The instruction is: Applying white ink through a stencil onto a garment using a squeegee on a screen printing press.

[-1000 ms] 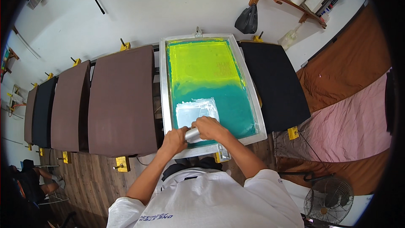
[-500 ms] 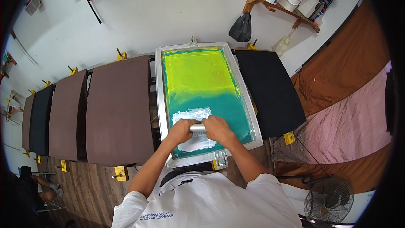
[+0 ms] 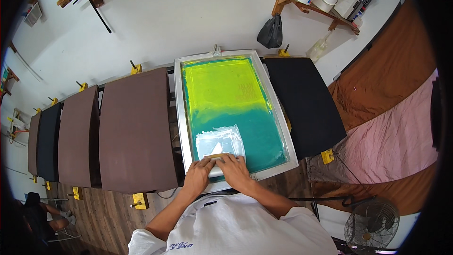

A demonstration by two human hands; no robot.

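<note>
My left hand (image 3: 198,175) and my right hand (image 3: 235,170) both grip a short squeegee (image 3: 219,156), fingers bent over its tan edge. They are side by side at the near end of a metal-framed printing screen (image 3: 285,127). The squeegee is tilted, and its contact with the mesh is hidden under my fingers. White ink (image 3: 230,137) lies in a rough rectangle just beyond it, with a thicker streak close to the edge. Green mesh (image 3: 245,125) surrounds the ink, and the far half is bright yellow-green (image 3: 217,82).
Brown fabric-covered boards (image 3: 134,127) stand in a row to the left, with a black one (image 3: 48,141) among them. Another black board (image 3: 304,106) is close on the right. Yellow clamps (image 3: 139,201) stick out at board ends. A fan (image 3: 371,224) stands at lower right; a person's legs (image 3: 54,217) show at lower left.
Both hands have drawn the squeegee toward me, to the screen's near edge. It has tipped, and its tan edge now shows. More of the white patch is uncovered.
</note>
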